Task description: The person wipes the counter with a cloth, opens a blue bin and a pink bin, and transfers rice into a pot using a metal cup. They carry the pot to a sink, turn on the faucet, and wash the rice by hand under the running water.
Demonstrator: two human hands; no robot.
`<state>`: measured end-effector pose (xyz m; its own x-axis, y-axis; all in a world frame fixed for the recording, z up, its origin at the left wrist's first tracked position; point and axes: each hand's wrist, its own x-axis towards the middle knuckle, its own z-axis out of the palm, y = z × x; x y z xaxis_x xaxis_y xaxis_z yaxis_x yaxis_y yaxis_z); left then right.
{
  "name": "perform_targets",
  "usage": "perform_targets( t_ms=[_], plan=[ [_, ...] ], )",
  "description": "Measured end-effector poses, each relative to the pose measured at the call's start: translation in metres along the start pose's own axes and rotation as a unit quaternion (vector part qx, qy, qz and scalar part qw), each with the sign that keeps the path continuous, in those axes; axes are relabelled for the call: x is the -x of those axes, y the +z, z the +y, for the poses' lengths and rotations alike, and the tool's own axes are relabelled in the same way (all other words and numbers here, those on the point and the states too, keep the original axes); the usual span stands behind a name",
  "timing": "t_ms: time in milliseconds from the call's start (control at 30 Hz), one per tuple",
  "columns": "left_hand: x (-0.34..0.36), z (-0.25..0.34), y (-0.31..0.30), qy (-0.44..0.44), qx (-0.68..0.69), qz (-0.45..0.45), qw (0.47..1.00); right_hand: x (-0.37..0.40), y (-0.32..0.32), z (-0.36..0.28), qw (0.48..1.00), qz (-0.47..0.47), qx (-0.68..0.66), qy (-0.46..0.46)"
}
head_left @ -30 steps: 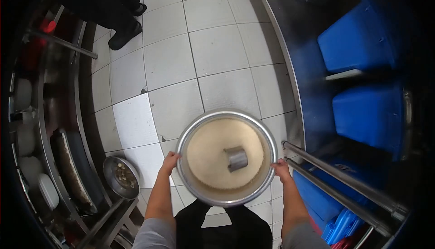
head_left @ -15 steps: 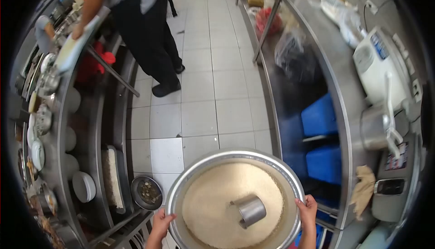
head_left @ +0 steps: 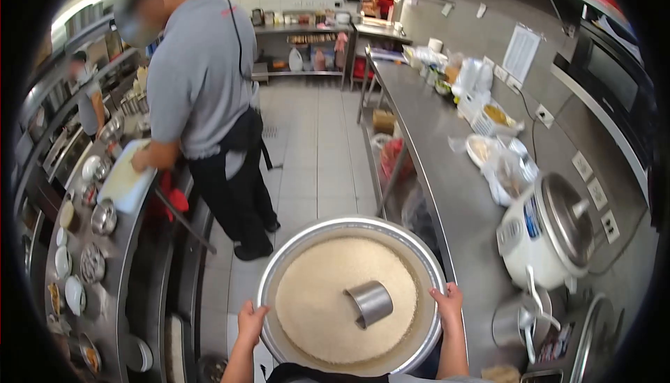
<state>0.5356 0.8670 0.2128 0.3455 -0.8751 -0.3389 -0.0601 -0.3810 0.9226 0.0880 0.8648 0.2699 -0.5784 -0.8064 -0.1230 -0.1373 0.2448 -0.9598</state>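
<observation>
A large round metal pot (head_left: pixel 266 271) is held level in front of me. Pale grain (head_left: pixel 321 292), like uncooked rice, covers its inside, and a curved metal scoop or cup (head_left: pixel 373 304) rests on the grain, right of the middle. My left hand (head_left: pixel 251 321) grips the pot's left rim, thumb on top. On the right rim my right hand (head_left: pixel 448 301) is closed the same way. The undersides of the fingers are partly hidden by the pot.
A co-worker (head_left: pixel 209 76) stands ahead left at a cutting board (head_left: pixel 129 177). Another person (head_left: pixel 89 100) is farther left. Metal counters flank the tiled aisle (head_left: pixel 317 146); the right one (head_left: pixel 433 139) bears a rice cooker (head_left: pixel 544 233) and bags.
The view has tilted up, showing more of the co-worker, the back of the room and the wall shelves. The pot, still in both my hands, appears slightly farther left and closer to the right counter.
</observation>
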Motion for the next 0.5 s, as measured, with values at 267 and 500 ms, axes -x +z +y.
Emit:
perform_targets(
  t_ms=[267, 500],
  plan=[
    [-0.13, 0.109, 0.064, -0.017, 0.094, 0.044, 0.994, -0.197, 0.108, -0.091, 0.994, -0.044, 0.056, -0.086],
    [-0.33, 0.204, 0.13, 0.064, 0.022, 0.056, 0.996, -0.359, 0.204, -0.145, 0.992, -0.025, 0.055, -0.112]
  ],
)
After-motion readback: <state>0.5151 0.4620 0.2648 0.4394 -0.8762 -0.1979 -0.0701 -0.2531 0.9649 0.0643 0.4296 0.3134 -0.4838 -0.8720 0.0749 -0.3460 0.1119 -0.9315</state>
